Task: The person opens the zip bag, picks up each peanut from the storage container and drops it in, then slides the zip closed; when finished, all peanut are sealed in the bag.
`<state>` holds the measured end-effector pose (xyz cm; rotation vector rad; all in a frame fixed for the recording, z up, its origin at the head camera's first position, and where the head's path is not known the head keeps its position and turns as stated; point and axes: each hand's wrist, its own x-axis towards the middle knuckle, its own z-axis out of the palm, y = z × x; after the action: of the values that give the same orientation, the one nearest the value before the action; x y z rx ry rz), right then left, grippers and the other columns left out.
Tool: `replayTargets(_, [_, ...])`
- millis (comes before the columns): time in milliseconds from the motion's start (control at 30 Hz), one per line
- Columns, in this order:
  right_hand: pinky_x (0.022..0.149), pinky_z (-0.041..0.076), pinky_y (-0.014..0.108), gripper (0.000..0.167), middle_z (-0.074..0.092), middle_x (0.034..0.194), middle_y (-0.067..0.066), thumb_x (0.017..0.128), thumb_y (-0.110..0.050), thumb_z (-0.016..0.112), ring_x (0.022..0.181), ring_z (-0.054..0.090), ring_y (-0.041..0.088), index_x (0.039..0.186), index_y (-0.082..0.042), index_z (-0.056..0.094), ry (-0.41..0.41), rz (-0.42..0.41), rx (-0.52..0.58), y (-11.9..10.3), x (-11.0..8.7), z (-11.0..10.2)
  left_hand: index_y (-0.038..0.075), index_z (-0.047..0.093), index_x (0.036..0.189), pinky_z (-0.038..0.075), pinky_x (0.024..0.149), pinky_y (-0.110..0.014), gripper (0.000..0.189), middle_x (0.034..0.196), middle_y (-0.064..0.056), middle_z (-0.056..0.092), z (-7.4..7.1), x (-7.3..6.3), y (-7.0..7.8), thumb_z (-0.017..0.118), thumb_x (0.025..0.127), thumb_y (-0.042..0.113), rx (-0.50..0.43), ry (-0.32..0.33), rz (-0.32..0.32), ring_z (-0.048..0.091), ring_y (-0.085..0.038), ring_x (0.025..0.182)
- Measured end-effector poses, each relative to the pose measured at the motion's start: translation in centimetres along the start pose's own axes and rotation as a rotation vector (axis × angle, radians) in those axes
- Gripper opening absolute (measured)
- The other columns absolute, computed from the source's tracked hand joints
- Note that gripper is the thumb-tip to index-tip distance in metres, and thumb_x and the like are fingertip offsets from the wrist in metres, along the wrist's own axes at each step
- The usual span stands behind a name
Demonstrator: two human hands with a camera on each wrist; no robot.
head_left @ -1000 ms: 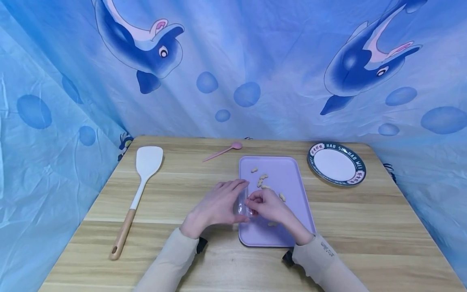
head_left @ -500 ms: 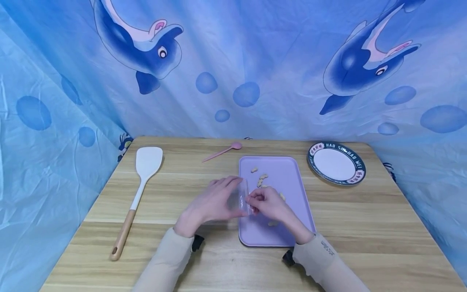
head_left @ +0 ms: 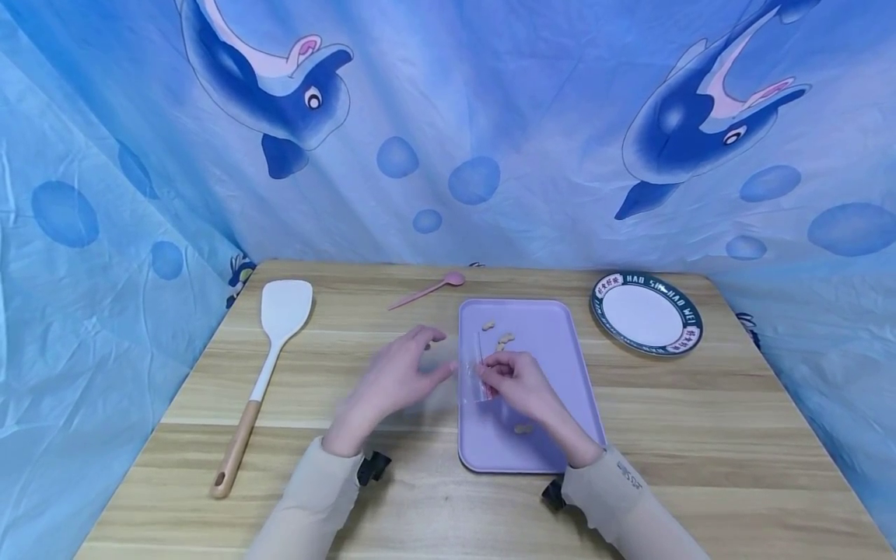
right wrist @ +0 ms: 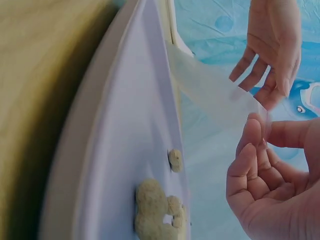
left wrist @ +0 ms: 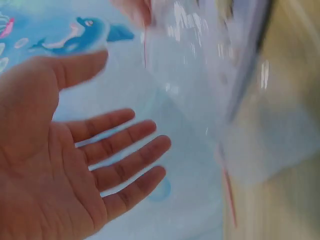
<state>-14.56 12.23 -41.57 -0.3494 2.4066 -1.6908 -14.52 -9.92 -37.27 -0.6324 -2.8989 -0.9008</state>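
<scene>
My right hand (head_left: 521, 385) pinches the edge of a clear plastic zip bag (right wrist: 215, 92) between thumb and forefinger, over the left side of a lilac tray (head_left: 546, 327). A thin red line runs along the bag's edge by the fingertips. To the left of the bag, my left hand (head_left: 395, 373) holds nothing; its fingers (left wrist: 125, 155) are spread and relaxed in the left wrist view. Several unshelled peanuts lie on the tray, one peanut (head_left: 523, 428) near its front and another peanut (head_left: 488, 326) toward the back. The right forearm and hand hide part of the tray.
A white spatula (head_left: 285, 311) with a wooden handle lies at the left of the wooden table (head_left: 350, 365). Behind the tray's left corner is a small pink spoon (head_left: 453, 278). A plate (head_left: 644, 315) with a dark green rim stands at the back right.
My left hand has let go of the bag and drawn away to the left, its fingers spreading. The right hand keeps its pinch on the bag, nearly in place.
</scene>
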Motion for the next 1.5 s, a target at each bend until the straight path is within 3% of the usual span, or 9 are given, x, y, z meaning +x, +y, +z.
replayTargets(133, [0.058,0.052,0.026,0.019,0.064,0.068,0.005,0.096,-0.007,0.063,0.06,0.06,0.014,0.099,0.011,0.068,0.024,0.022,0.074,0.1,0.1,0.1,0.005,0.067,0.108,0.055,0.076,-0.037,0.026,0.101,-0.007,0.068,0.9,0.2,0.7,0.073,0.091,0.025,-0.154,-0.001,-0.066,0.064,-0.02,0.086])
replayTargets(267, [0.059,0.055,0.028,0.018,0.065,0.07,0.005,0.095,-0.005,0.063,0.06,0.061,0.013,0.1,0.012,0.067,0.008,0.054,0.133,0.1,0.2,0.2,0.008,0.065,0.092,0.051,0.066,-0.031,0.011,0.082,-0.001,0.062,2.2,0.5,0.5,0.072,0.091,0.016,-0.209,-0.034,-0.069,0.057,-0.014,0.073])
replayTargets(433, [0.058,0.054,0.026,0.019,0.065,0.07,0.005,0.095,-0.008,0.065,0.061,0.061,0.013,0.101,0.01,0.066,-0.007,0.08,0.156,0.1,0.2,0.2,0.008,0.063,0.088,0.05,0.063,-0.029,0.009,0.081,-0.001,0.061,3.0,0.8,0.1,0.068,0.092,0.015,-0.351,-0.109,-0.108,0.058,-0.015,0.07])
replayTargets(633, [0.059,0.055,0.026,0.022,0.066,0.069,0.007,0.098,-0.01,0.063,0.061,0.063,0.015,0.103,0.011,0.066,-0.039,0.075,0.171,0.0,0.0,0.2,0.003,0.06,0.092,0.054,0.056,-0.032,0.014,0.087,-0.013,0.064,3.9,0.7,0.2,0.061,0.098,0.016,-0.535,-0.208,-0.204,0.065,-0.024,0.064])
replayTargets(733, [0.059,0.055,0.028,0.022,0.067,0.069,0.009,0.099,-0.01,0.061,0.061,0.063,0.015,0.101,0.011,0.066,-0.045,0.065,0.174,0.0,-0.1,0.2,0.002,0.059,0.093,0.057,0.057,-0.035,0.017,0.09,-0.016,0.063,4.3,0.7,0.3,0.061,0.099,0.018,-0.567,-0.223,-0.225,0.067,-0.027,0.066])
replayTargets(933, [0.057,0.055,0.027,0.022,0.066,0.068,0.006,0.097,-0.012,0.065,0.059,0.061,0.013,0.097,0.01,0.068,-0.02,0.057,0.126,0.0,-0.1,0.3,0.0,0.061,0.095,0.056,0.058,-0.035,0.018,0.088,-0.02,0.063,4.4,0.8,0.5,0.058,0.1,0.017,-0.582,-0.195,-0.223,0.065,-0.025,0.064])
replayTargets(1133, [0.056,0.052,0.025,0.019,0.064,0.066,0.001,0.095,-0.008,0.065,0.058,0.059,0.01,0.094,0.011,0.067,-0.026,0.038,0.078,0.1,-0.1,0.7,-0.004,0.063,0.092,0.058,0.065,-0.044,0.029,0.073,-0.011,0.062,4.0,0.8,0.7,0.056,0.102,0.022,-0.63,-0.19,-0.244,0.063,-0.018,0.06])
replayTargets(1333, [0.058,0.053,0.026,0.013,0.067,0.071,0.006,0.093,-0.002,0.064,0.062,0.061,0.011,0.094,0.01,0.066,-0.052,0.041,0.081,0.0,-0.3,1.2,-0.005,0.064,0.088,0.059,0.06,-0.034,0.024,0.067,-0.008,0.063,4.2,0.8,0.7,0.058,0.1,0.015,-0.7,-0.217,-0.282,0.064,-0.015,0.058])
replayTargets(1500, [0.06,0.057,0.028,0.014,0.07,0.073,0.011,0.093,-0.002,0.066,0.062,0.064,0.012,0.093,0.012,0.065,-0.075,0.065,0.134,0.0,-0.4,1.4,-0.004,0.066,0.088,0.059,0.06,-0.035,0.018,0.067,-0.009,0.065,4.1,0.8,0.7,0.057,0.097,0.009,-0.708,-0.218,-0.307,0.065,-0.016,0.058])
